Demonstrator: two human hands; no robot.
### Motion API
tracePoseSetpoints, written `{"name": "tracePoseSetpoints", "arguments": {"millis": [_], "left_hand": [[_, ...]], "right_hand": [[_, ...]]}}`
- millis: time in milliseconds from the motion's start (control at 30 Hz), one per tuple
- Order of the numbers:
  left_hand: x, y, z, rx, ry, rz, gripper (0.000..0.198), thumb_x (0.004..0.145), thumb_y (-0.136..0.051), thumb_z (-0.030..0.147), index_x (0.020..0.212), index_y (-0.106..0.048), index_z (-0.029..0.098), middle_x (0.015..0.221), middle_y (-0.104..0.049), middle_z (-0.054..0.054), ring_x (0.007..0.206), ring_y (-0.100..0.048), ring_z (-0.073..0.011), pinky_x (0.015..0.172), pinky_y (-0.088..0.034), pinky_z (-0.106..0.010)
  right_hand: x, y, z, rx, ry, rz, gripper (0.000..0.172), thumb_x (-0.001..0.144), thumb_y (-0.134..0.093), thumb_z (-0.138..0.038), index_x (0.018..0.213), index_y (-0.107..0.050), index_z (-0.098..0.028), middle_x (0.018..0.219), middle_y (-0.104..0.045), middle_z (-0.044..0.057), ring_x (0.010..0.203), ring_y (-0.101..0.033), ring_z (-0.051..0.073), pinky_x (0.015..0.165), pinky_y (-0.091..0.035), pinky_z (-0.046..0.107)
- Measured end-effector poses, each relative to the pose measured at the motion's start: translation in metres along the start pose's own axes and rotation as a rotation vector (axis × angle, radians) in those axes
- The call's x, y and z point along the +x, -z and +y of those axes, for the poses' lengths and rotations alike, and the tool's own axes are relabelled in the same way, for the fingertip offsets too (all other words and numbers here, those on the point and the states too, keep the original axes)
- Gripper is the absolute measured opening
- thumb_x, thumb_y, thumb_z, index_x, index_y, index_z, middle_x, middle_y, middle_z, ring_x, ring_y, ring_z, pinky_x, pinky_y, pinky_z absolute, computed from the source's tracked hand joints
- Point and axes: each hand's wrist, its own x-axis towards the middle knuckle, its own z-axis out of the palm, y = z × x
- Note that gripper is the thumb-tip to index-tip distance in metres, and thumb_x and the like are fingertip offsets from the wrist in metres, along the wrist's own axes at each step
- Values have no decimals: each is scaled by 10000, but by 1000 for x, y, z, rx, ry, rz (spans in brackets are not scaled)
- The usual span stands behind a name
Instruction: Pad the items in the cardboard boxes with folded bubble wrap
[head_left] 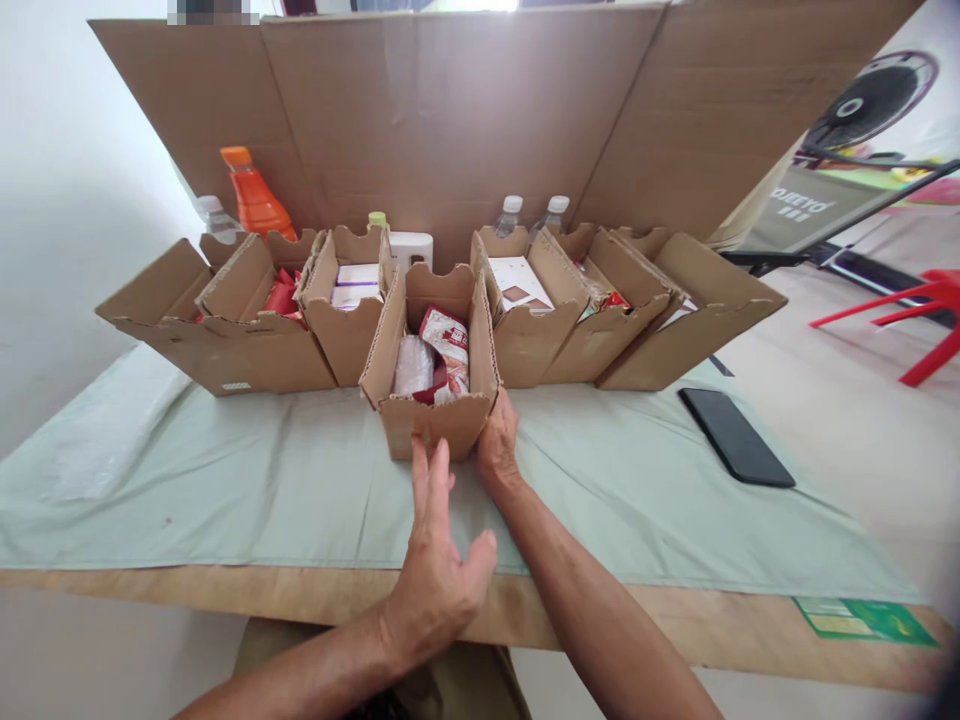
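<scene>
A small open cardboard box [431,420] stands on the pale green cloth, pulled forward from a row of similar boxes. It holds a red and white snack packet [448,352] and a clear wrapped item [412,365]. My right hand [496,440] rests against the box's near right corner, fingers curled on the cardboard. My left hand [435,560] hovers just in front of the box, fingers stretched out together, palm turned right, holding nothing.
Several other open boxes [255,320] with packets line up behind, before a tall cardboard sheet [450,110]. Bottles, one orange [255,200], stand behind them. A black phone [735,437] lies on the cloth at right. The table's wooden edge [225,590] is near me.
</scene>
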Motion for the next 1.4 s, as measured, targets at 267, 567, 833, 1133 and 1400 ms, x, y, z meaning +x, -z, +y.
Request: {"name": "tracePoseSetpoints", "arguments": {"millis": [267, 567, 833, 1133, 1400], "left_hand": [[106, -15, -20, 88, 9, 1, 960, 765, -665, 173, 1637, -265, 134, 1770, 51, -246, 1657, -29, -397, 1284, -297, -608], [133, 6, -48, 178, 63, -182, 777, 748, -672, 183, 1509, -529, 106, 1703, -318, -252, 1606, -259, -429, 1269, -294, -642], [75, 87, -42, -249, 294, -436, 296, 649, -868, 237, 944, -855, 219, 1170, -805, -131, 1387, -577, -383, 1225, -363, -551], [91, 110, -54, -612, 478, 42, 371, 710, -796, 389, 972, -762, 128, 942, -790, -147, 868, -755, -254, 769, -580, -370], [107, 133, -54, -595, 371, 468, 339, 654, -748, 391, 897, -717, 157, 834, -748, -85, 804, -716, -222, 701, -533, -330]], "right_hand": [[12, 4, 13, 66, -150, 143, 625, 862, -467, -732, 1088, -673, -186, 1143, -742, 138, 1008, -709, 256, 682, -538, 337], [12, 2, 14, 55, -177, 129, 569, 863, -451, -662, 1098, -672, -192, 1195, -734, 133, 1016, -713, 244, 695, -529, 324], [6, 2, 6, -47, -94, -30, 343, 822, -592, -509, 953, -704, -212, 1013, -773, 85, 971, -714, 246, 809, -541, 370], [0, -42, -68, -220, 186, -284, 334, 871, -627, -389, 1151, -718, -232, 913, -753, 28, 853, -678, 196, 836, -515, 354], [66, -124, -134, -870, 451, -488, 389, 831, -642, -185, 1200, -739, -258, 652, -647, -13, 628, -539, 195, 726, -401, 336]]}}
